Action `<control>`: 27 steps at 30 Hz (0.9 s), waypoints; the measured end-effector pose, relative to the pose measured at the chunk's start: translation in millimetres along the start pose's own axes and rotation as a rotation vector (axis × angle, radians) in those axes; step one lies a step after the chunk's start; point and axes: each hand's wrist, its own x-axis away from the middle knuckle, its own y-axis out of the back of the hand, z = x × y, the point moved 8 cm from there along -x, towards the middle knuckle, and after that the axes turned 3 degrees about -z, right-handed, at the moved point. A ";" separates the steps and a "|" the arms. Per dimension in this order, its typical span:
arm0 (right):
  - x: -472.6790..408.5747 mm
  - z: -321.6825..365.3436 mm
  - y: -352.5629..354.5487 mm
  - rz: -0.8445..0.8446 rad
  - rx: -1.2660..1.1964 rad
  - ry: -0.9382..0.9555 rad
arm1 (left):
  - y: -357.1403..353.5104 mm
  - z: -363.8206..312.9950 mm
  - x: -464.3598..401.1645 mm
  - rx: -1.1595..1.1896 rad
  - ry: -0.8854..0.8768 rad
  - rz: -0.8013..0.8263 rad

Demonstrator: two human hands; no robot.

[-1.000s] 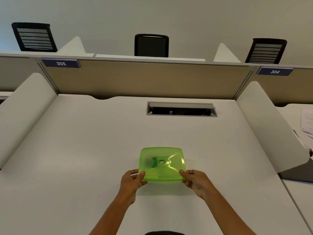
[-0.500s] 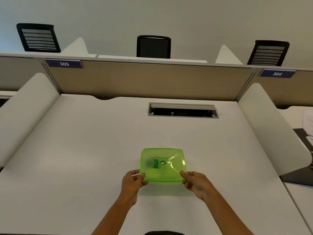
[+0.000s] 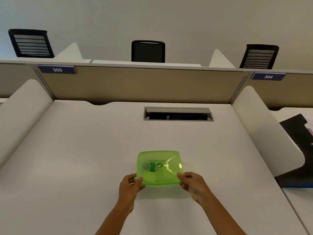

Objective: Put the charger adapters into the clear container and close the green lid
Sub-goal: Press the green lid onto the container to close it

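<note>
A translucent green lid covers the container on the white desk, near the front middle. Dark and pale shapes show faintly through the lid; I cannot tell what they are. The clear container itself is hidden under the lid. My left hand pinches the lid's near left corner, thumb on top. My right hand pinches the near right corner the same way.
A cable hatch lies open in the desk behind the lid. White side dividers flank the desk, and a beige back panel closes it off. A black object lies on the neighbouring desk at right. Three black chairs stand beyond.
Both hands keep their hold on the lid's near corners. The view has shifted slightly, bringing the black object at right more into sight.
</note>
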 end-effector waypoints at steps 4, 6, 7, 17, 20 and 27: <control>-8.8 26.4 -8.7 -0.045 -0.003 0.089 | -16.5 -21.2 -18.9 -0.068 -0.033 0.001; -13.9 44.5 -15.1 -0.095 0.016 0.150 | -27.3 -36.3 -31.2 -0.111 -0.048 -0.007; -16.8 54.3 -18.5 -0.126 0.023 0.184 | -33.5 -45.0 -38.5 -0.122 -0.056 -0.015; -46.7 135.8 -62.2 -0.292 0.125 0.352 | -90.7 -117.9 -97.7 -0.247 -0.122 0.000; -68.8 174.1 -81.4 -0.283 0.175 0.362 | -110.4 -148.9 -126.2 -0.282 -0.127 0.044; -70.2 165.2 -87.4 -0.234 0.362 0.378 | -105.0 -137.0 -123.4 -0.354 -0.123 0.105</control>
